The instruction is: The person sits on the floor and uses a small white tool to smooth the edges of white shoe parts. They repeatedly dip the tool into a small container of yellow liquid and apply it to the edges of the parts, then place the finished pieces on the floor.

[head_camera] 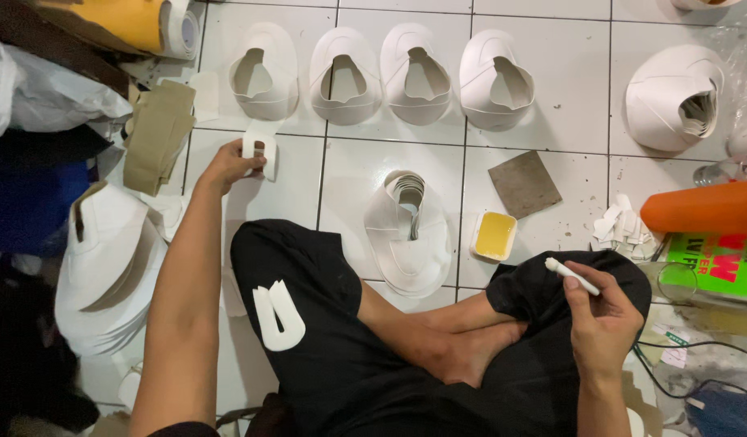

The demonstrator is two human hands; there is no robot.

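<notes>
Seated cross-legged on the white tiled floor [543, 81], the person fills the lower half of the view; a U-shaped white cut-out [279, 316] lies on the left thigh, about 7 o'clock from frame centre.

Largest items: a tall stack of white shoe-upper blanks [106, 267] at 9 o'clock. Four single white uppers [264, 73] in a row at 12 o'clock. One nested stack of uppers [410, 235] at centre, just ahead of the knees. Another stack [673, 97] at 2 o'clock.

Smaller: square yellow glue tub [495, 235], just right of the centre stack. Grey-brown sanding pad [524, 184] beyond it.

Left hand [227, 166], at 10 o'clock: fingers closed on a small white U-shaped piece [260, 150], held just above the tile, below the leftmost upper.

Right hand [604, 320], at 4 o'clock: closed in a pen grip on a thin white applicator stick [572, 275], tip pointing toward the glue tub, not touching it.

Judgement: pick-up stage, small piece in hand, no glue on it that I can see. Next move probably calls for bringing piece and stick together near the tub.
</notes>
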